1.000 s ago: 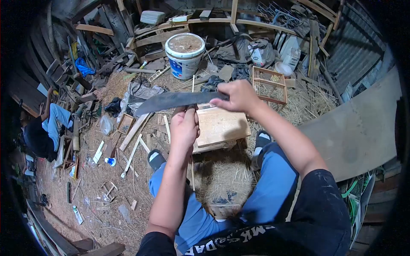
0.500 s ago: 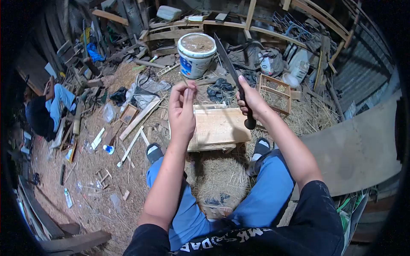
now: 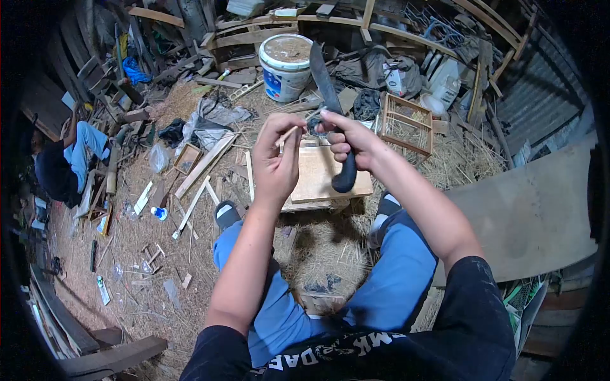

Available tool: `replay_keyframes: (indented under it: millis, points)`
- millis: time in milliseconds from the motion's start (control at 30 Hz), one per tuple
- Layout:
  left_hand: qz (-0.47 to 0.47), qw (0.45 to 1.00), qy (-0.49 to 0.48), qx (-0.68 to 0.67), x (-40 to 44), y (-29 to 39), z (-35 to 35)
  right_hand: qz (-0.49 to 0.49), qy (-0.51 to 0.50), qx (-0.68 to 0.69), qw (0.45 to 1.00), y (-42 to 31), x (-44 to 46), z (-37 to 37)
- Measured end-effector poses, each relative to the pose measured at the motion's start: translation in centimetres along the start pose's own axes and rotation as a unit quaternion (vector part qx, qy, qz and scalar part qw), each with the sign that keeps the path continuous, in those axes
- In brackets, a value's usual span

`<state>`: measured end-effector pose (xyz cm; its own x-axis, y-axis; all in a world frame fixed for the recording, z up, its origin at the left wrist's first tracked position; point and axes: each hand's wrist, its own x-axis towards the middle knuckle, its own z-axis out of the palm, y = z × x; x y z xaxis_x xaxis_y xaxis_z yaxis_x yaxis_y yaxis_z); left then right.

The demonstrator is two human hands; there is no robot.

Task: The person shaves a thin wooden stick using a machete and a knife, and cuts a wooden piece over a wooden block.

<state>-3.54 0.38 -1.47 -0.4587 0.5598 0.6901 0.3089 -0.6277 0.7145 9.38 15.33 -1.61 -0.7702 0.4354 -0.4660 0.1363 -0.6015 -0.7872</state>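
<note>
Over the low wooden block [image 3: 325,178], my left hand [image 3: 277,155] pinches a thin wooden stick [image 3: 290,133] between thumb and fingers. Close to its right, my right hand [image 3: 352,141] is closed on the large knife [image 3: 325,79], whose dark blade points up and whose black handle end hangs below the fist. My right fingertips are near the stick's end; whether they touch it cannot be made out.
Behind the block stands a white bucket [image 3: 285,68]. A slatted wooden frame [image 3: 407,124] lies at the right, near a large grey sheet [image 3: 521,209]. Another person [image 3: 60,162] sits at the far left. Wood strips [image 3: 204,166] and straw cover the floor.
Since a second ago the knife has swung from level to upright. Its blade has moved slightly left since the middle frame, and my right hand has come closer to my left hand.
</note>
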Motion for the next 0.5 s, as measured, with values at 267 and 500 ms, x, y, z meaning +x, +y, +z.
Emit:
replay_keyframes:
  millis: [267, 500]
  points:
    - [-0.053, 0.993, -0.1, 0.027, -0.4, 0.5, 0.1, -0.069, -0.07, 0.206, 0.974, -2.0, 1.3, -2.0]
    - [-0.399, 0.873, -0.151, -0.238, 0.3, 1.0, -1.6, -0.196, 0.1, 0.078, 0.972, -3.6, -0.2, -4.4]
